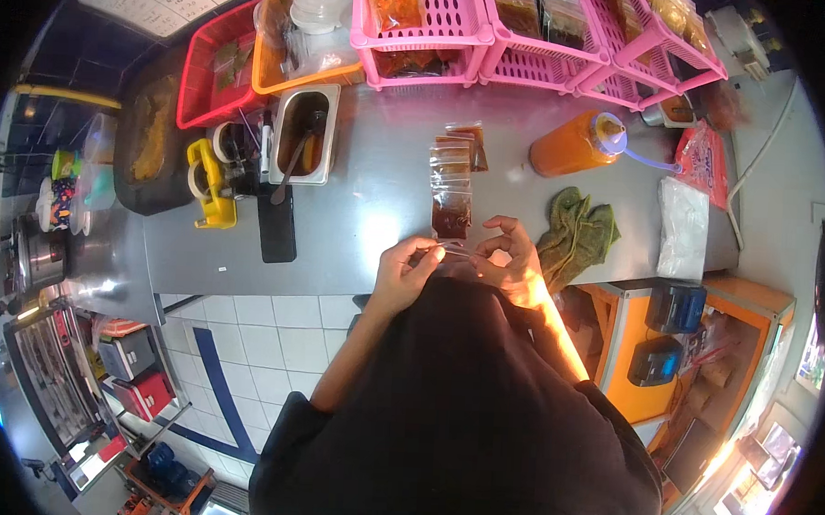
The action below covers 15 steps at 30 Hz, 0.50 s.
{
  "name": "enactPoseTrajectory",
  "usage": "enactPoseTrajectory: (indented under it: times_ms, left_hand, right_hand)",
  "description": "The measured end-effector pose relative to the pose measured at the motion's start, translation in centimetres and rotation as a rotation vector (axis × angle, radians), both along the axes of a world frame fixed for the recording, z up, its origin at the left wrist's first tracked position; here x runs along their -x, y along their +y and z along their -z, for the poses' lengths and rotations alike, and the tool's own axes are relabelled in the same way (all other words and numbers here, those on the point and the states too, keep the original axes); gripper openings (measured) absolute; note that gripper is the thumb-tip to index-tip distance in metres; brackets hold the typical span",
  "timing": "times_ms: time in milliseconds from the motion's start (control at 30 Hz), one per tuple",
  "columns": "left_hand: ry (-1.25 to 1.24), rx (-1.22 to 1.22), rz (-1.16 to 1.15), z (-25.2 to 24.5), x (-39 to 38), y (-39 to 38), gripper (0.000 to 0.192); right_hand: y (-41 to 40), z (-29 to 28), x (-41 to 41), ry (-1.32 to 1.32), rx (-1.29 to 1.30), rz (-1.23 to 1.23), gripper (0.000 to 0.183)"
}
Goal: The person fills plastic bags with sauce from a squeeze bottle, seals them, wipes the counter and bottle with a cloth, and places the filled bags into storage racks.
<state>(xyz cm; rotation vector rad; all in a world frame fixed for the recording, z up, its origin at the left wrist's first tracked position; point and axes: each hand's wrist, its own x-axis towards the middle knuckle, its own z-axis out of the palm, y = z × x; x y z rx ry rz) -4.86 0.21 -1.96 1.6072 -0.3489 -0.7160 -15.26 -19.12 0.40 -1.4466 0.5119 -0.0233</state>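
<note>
Between my hands, close to my body at the steel table's front edge, is a small clear plastic bag (457,250). My left hand (406,270) pinches one end of its top between thumb and finger. The other end is pinched by my right hand (512,263), whose remaining fingers are spread. The bag's lower part is hidden by my dark shirt. Just beyond lies an overlapping row of small zip bags (450,214) filled with brown sauce. A few more sauce bags (478,146) lie at the row's far end.
A squeeze bottle (569,148) of orange sauce lies right of the row, above a green cloth (576,233). Left are a steel container (276,162) with a ladle, a black phone (277,231) and a yellow tape dispenser (215,197). Pink baskets (429,43) line the back.
</note>
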Motion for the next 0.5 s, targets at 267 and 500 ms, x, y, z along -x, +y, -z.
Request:
enactPoseTrajectory:
  times_ms: [267, 500]
  left_hand:
    - [-0.052, -0.092, -0.02, 4.6, -1.1, -1.5, 0.022]
    - [-0.121, -0.309, -0.358, 5.4, -5.4, -0.3, 0.034]
  right_hand:
    - [-1.4, 2.7, -1.2, 0.118, 0.686, -0.049, 0.056]
    - [-5.8, 4.0, 2.2, 0.376, 1.317, 0.102, 0.071]
